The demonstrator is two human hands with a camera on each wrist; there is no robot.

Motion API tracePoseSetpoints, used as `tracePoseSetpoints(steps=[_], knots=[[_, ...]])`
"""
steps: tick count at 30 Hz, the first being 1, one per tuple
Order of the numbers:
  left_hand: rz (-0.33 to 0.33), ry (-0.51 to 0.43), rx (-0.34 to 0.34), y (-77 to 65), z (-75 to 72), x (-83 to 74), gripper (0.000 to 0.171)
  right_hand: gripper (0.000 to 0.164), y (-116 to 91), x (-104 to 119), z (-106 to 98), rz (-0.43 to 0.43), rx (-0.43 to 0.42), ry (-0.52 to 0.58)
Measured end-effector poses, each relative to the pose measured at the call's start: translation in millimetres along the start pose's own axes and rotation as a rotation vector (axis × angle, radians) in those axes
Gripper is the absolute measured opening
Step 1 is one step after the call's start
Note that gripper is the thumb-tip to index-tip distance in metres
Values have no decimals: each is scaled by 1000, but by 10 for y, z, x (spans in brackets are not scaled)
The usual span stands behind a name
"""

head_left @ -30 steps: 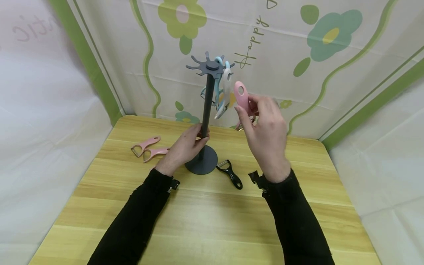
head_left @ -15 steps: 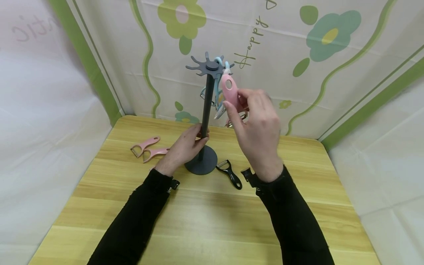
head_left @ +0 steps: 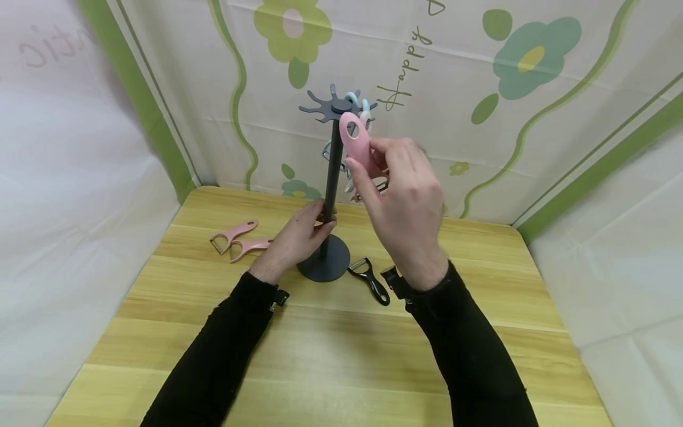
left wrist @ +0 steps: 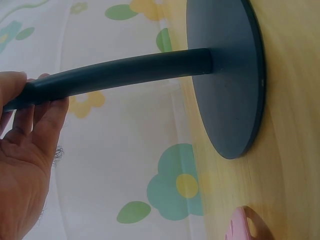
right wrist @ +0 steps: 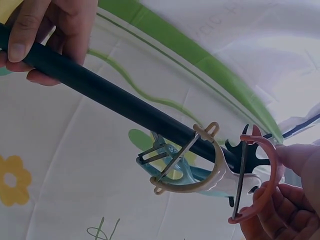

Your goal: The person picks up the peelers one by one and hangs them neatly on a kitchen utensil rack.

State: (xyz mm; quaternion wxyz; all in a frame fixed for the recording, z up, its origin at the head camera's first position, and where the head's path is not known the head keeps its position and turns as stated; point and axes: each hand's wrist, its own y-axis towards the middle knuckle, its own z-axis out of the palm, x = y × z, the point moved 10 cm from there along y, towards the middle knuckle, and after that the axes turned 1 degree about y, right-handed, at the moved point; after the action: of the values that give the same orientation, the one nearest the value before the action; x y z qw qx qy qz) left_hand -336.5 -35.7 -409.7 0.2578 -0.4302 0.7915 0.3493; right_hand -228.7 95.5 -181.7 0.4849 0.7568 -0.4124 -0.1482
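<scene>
A dark grey stand [head_left: 333,172] with a ring of hooks [head_left: 322,108] rises from a round base [head_left: 324,267]. My left hand [head_left: 295,238] grips its pole in the lower half; in the left wrist view, thumb and fingers wrap that pole. With my right hand [head_left: 408,204] I pinch a pink Y-shaped peeler [head_left: 354,141], handle end up and blade down. Its holed handle end overlaps the hook ring in the head view. On the neighbouring hooks hang a white peeler [right wrist: 226,181] and light blue ones [right wrist: 186,172], partly hidden behind my right hand and the pink peeler.
Two pink peelers [head_left: 235,232] lie on the wooden table [head_left: 331,356] left of the base, one partly behind my left wrist. A black peeler [head_left: 372,283] lies right of the base. A patterned cloth [head_left: 448,71] hangs behind the table.
My right hand has moved left with the pink peeler, from beside the stand to the front of its hooks. My left hand has stayed on the pole.
</scene>
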Motion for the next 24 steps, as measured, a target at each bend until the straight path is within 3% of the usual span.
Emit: tracePoseSetpoints(steps=[24], knots=[[-12, -11, 12, 12, 7, 26, 26, 41, -43, -50, 165, 33, -2, 17]])
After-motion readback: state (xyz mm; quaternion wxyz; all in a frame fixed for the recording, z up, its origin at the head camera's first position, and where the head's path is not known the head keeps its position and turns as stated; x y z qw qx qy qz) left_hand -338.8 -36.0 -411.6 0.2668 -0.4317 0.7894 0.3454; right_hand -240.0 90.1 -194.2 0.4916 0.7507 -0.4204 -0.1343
